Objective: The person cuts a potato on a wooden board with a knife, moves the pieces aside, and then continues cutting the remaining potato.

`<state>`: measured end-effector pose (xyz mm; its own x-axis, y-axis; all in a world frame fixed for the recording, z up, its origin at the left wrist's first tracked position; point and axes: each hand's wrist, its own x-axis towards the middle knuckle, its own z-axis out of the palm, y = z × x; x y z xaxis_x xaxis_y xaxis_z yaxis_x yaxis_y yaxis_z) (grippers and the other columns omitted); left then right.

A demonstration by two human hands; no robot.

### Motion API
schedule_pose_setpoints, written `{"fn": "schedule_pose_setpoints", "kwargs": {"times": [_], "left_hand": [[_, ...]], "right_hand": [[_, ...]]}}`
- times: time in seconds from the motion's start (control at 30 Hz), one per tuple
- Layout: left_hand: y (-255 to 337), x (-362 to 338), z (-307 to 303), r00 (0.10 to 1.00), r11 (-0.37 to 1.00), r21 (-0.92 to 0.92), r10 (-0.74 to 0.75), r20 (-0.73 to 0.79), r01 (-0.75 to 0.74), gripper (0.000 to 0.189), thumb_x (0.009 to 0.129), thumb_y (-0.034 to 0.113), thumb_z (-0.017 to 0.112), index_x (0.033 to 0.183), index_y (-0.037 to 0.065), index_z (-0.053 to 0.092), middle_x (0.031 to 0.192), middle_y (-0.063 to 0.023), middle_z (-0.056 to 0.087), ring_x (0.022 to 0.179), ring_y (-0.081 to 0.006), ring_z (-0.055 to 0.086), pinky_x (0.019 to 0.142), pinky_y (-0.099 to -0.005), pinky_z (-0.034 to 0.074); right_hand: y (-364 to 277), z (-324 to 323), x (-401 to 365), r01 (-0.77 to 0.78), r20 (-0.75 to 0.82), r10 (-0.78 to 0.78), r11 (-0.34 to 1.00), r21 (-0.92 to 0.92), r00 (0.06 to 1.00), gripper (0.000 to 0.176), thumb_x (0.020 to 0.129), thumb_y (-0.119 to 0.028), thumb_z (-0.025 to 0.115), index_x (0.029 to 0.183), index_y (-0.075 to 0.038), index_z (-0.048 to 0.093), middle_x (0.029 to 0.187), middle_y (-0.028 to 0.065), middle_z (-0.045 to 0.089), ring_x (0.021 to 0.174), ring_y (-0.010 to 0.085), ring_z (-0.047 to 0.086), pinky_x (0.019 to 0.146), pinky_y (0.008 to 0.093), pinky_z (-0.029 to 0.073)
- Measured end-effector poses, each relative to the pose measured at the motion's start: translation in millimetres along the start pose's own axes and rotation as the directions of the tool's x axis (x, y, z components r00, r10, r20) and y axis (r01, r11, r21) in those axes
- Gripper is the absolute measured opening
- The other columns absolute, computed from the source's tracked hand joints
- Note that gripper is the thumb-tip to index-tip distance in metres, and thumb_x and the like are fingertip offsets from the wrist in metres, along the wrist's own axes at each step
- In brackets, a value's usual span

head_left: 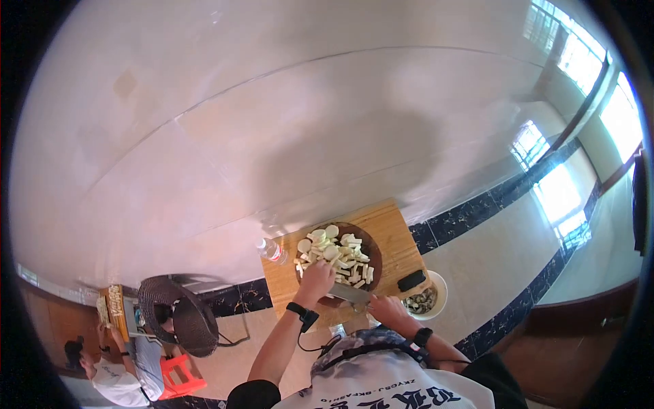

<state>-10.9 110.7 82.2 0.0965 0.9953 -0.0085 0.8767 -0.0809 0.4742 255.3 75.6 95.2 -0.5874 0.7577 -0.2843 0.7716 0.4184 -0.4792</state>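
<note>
My right hand (388,311) is closed around the handle of a cleaver (350,293), whose broad blade points left over a round dark cutting board (375,255). Just left of the blade, my left hand (317,279) is curled down at the board's near edge; its fingertips and anything under them are hidden. Pale, peeled vegetable pieces (331,252) cover much of the board, some as round slices and others as thick sticks. The board rests on a wooden table (392,221).
A clear plastic bottle (274,252) stands at the table's left edge, and a black object (411,280) lies at the right. Beside the table is a white bucket (441,300) holding scraps. At far left, another person (119,382) works near a wicker chair (194,320) and orange stool (180,375).
</note>
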Motion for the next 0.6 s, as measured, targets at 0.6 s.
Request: {"fn": "schedule_pose_setpoints", "kwargs": {"times": [0.6], "left_hand": [[-36, 56, 35, 0.946, 0.961, -0.213, -0.227, -0.23, 0.179, 0.027, 0.072, 0.016, 0.075, 0.087, 0.001, 0.058, 0.079, -0.0171, 0.065, 0.075, -0.037, 0.065, 0.068, -0.0445, 0.051]], "right_hand": [[36, 2, -79, -0.288, -0.177, 0.337, 0.924, 0.253, 0.925, 0.027, 0.086, -0.028, 0.063, 0.091, -0.002, 0.063, 0.072, 0.0273, 0.064, 0.069, 0.0482, 0.064, 0.066, 0.0574, 0.052]]}}
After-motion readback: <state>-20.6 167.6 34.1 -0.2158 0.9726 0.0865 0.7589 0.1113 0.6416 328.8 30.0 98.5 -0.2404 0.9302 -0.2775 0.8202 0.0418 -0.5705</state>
